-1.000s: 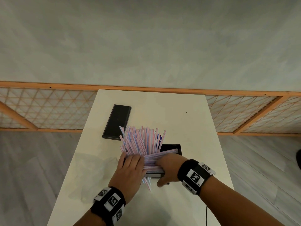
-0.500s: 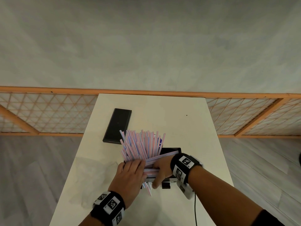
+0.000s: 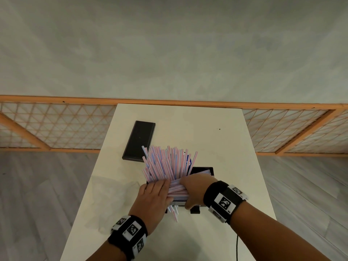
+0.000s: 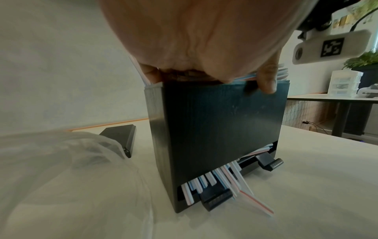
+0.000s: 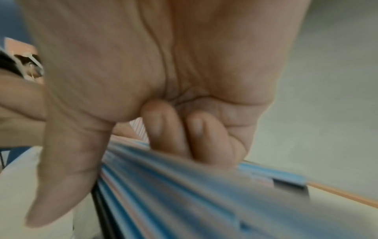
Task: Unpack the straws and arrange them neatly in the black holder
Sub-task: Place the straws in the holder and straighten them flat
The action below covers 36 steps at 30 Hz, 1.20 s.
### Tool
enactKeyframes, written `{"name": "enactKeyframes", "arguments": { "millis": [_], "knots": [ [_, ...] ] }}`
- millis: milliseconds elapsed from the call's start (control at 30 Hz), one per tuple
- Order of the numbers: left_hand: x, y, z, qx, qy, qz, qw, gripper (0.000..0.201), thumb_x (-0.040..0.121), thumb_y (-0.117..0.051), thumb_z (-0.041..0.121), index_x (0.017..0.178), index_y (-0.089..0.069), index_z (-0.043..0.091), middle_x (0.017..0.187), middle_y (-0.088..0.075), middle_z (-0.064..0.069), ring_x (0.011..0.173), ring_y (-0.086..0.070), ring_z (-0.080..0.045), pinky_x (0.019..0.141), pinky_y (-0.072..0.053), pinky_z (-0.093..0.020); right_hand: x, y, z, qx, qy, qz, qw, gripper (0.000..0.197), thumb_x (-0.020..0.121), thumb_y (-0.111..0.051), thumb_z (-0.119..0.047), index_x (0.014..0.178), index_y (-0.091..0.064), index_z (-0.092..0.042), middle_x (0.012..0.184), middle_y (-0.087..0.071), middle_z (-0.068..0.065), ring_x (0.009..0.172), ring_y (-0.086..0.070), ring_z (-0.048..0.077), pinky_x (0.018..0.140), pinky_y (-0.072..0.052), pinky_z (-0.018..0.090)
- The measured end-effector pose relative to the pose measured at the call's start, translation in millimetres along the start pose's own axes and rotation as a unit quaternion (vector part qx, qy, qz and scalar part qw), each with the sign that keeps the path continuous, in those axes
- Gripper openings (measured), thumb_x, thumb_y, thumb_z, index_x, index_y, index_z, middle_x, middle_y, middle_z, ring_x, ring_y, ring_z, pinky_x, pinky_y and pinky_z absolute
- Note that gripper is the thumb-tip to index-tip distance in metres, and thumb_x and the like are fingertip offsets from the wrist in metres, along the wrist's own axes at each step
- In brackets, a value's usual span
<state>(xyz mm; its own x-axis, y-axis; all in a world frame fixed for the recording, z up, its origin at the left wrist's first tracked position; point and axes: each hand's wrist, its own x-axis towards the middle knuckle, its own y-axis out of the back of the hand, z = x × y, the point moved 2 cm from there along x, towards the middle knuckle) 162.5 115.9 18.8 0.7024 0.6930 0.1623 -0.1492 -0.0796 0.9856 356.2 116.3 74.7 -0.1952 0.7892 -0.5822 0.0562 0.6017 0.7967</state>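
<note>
A thick bundle of pink, white and blue striped straws (image 3: 167, 162) fans up and away out of the black holder (image 3: 203, 171) near the table's front. My left hand (image 3: 156, 194) lies flat on the bundle's near end, fingers straight and pressing. My right hand (image 3: 195, 187) grips the straws from the right, fingers curled over them and thumb down the holder's front. In the left wrist view the holder (image 4: 216, 129) stands upright, with straw ends (image 4: 225, 177) poking out of its bottom slot. The right wrist view shows curled fingers (image 5: 163, 126) on blurred straws (image 5: 184, 186).
A flat black lid (image 3: 139, 140) lies on the white table (image 3: 226, 147) behind and left of the holder. A crumpled clear plastic bag (image 3: 113, 194) lies at the left. A thin black cable (image 3: 236, 247) hangs at the near right. An orange lattice rail (image 3: 56, 129) runs behind the table.
My right wrist turned inward half a second ago and has rolled back out. Both hands stay on the straws; the bundle still fans out the same way.
</note>
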Motion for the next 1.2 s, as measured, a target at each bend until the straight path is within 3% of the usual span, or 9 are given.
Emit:
{"name": "enactKeyframes", "arguments": {
  "millis": [133,233,400,600,867,1000,1100,1200],
  "knots": [
    [2,1,0,-0.009,0.002,0.012,1.0,0.053,0.097,-0.042,0.048,0.131,-0.064,0.014,0.115,-0.066,0.0,0.098,-0.063,-0.021,0.083,-0.053,-0.039,-16,7,11,0.079,0.021,0.081,0.993,0.041,0.076,-0.074,-0.046,0.106,-0.056,-0.025,0.101,-0.062,-0.003,0.087,-0.057,0.018,0.075,-0.05,0.032],
    [3,4,1,-0.019,0.007,0.012,1.0,0.051,0.097,-0.043,0.049,0.129,-0.064,0.015,0.115,-0.064,0.0,0.098,-0.063,-0.023,0.084,-0.052,-0.039,-26,14,20,0.094,0.02,0.136,0.986,0.037,0.079,-0.066,-0.053,0.103,-0.057,-0.026,0.1,-0.058,-0.005,0.086,-0.056,0.017,0.072,-0.045,0.03],
    [4,11,3,-0.006,-0.005,0.003,1.0,0.047,0.099,-0.047,0.049,0.133,-0.06,0.019,0.127,-0.057,-0.003,0.115,-0.056,-0.024,0.105,-0.043,-0.044,-19,0,24,0.067,-0.017,0.041,0.997,0.057,0.072,-0.069,-0.071,0.107,-0.061,-0.026,0.098,-0.063,-0.004,0.085,-0.058,0.018,0.072,-0.045,0.029],
    [4,10,6,0.008,-0.019,0.022,1.0,0.036,0.097,-0.049,0.046,0.122,-0.065,0.025,0.108,-0.059,0.001,0.097,-0.057,-0.025,0.096,-0.04,-0.041,1,-14,17,0.057,-0.015,-0.014,0.998,0.067,0.067,-0.073,-0.072,0.113,-0.064,-0.025,0.105,-0.067,-0.002,0.092,-0.063,0.02,0.082,-0.054,0.032],
    [7,12,4,0.007,-0.008,-0.028,1.0,0.034,0.099,-0.041,0.047,0.119,-0.063,0.031,0.109,-0.058,0.006,0.094,-0.056,-0.021,0.087,-0.043,-0.038,15,-9,10,0.079,-0.026,-0.087,0.993,0.072,0.06,-0.081,-0.069,0.115,-0.064,-0.024,0.101,-0.07,-0.001,0.091,-0.066,0.02,0.087,-0.058,0.036],
    [9,14,3,0.009,0.005,-0.034,0.999,0.034,0.096,-0.042,0.046,0.119,-0.062,0.031,0.108,-0.057,0.004,0.095,-0.056,-0.022,0.085,-0.044,-0.038,16,-5,10,0.059,-0.022,-0.071,0.995,0.072,0.056,-0.085,-0.066,0.111,-0.065,-0.023,0.098,-0.069,-0.001,0.088,-0.066,0.021,0.085,-0.059,0.037],
    [6,12,2,0.016,0.004,-0.049,0.999,0.038,0.096,-0.039,0.047,0.121,-0.063,0.031,0.108,-0.058,0.004,0.096,-0.056,-0.023,0.085,-0.044,-0.039,11,-4,11,0.096,-0.023,-0.041,0.994,0.064,0.061,-0.082,-0.066,0.104,-0.066,-0.022,0.093,-0.068,-0.002,0.083,-0.065,0.017,0.08,-0.058,0.033],
    [5,12,2,0.017,0.006,-0.045,0.999,0.036,0.096,-0.042,0.047,0.12,-0.063,0.03,0.105,-0.058,0.004,0.094,-0.056,-0.023,0.086,-0.044,-0.04,-2,0,16,0.157,-0.017,0.025,0.987,0.05,0.074,-0.07,-0.07,0.082,-0.061,-0.022,0.077,-0.061,-0.005,0.067,-0.055,0.012,0.063,-0.047,0.025]
  ]
}}
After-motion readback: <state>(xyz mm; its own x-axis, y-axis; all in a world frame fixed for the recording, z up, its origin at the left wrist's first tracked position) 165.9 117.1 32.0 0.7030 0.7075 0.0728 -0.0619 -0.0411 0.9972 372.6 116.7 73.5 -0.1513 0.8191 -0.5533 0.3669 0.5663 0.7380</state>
